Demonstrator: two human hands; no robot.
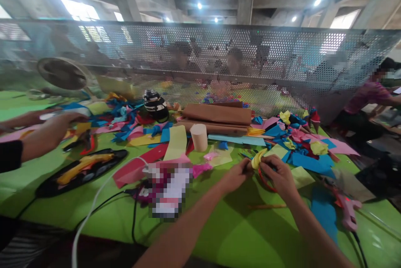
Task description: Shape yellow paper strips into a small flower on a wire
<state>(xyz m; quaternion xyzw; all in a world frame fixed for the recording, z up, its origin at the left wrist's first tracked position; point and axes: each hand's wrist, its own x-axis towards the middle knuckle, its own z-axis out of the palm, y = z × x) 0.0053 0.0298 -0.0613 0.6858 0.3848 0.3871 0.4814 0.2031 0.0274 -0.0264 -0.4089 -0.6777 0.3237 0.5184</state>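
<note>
Pinching a twisted strip of yellow paper (257, 158) just above a green tabletop (232, 234), with left hand (237, 173) at the strip's eight o'clock and right hand (279, 173) at its four, both narrowed to a fingertip hold. Caught directly between the two grips, touched from either side, tilted with upper end clear of the fingers toward one o'clock. Followed just below, between five and six, by a red loop (265, 185), partly covered by the right hand; unclear whether held or resting. Set over a thin wooden stick (266, 206) at six and ringed farther out by a pink glue gun (347, 211) at four, a pale upright cylinder (199, 138) between nine and ten, and folded brown paper (216, 114) between ten and eleven. Joined well apart, at nine o'clock, by a co-worker's hand (64, 122) near scattered colored paper.
</note>
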